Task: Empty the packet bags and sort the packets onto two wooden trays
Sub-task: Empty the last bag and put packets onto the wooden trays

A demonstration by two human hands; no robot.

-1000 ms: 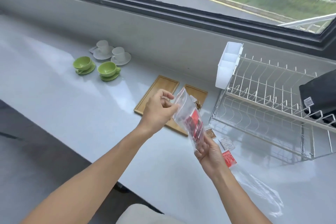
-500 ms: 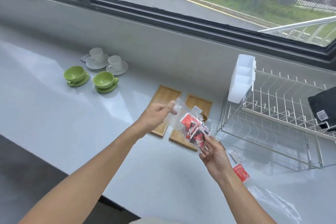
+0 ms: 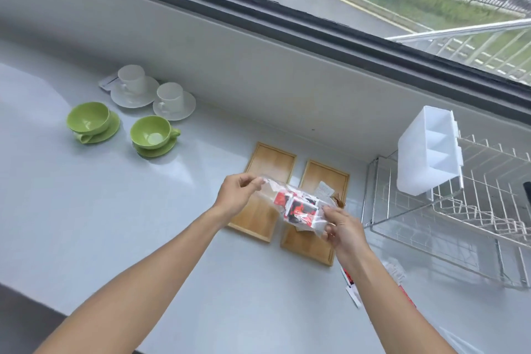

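Between my hands hangs a clear plastic packet bag (image 3: 296, 205) with red, black and white packets inside, lying almost level above the trays. My left hand (image 3: 237, 198) pinches its left end and my right hand (image 3: 342, 228) grips its right end. Two wooden trays lie side by side on the counter: the left tray (image 3: 270, 161) looks bare, the right tray (image 3: 326, 177) carries a white packet (image 3: 324, 189) and a brown packet (image 3: 340, 202), partly hidden by the bag. Loose red and white packets (image 3: 352, 286) lie on the counter by my right forearm.
A wire dish rack (image 3: 465, 210) with a white cutlery holder (image 3: 428, 152) stands right of the trays. Two green cups on saucers (image 3: 152, 135) and two white cups on saucers (image 3: 169, 100) stand at the back left. The wall under the window runs behind.
The bag went from hanging upright to lying nearly level, and both hands carried it forward over the trays. My view has shifted closer to the counter.
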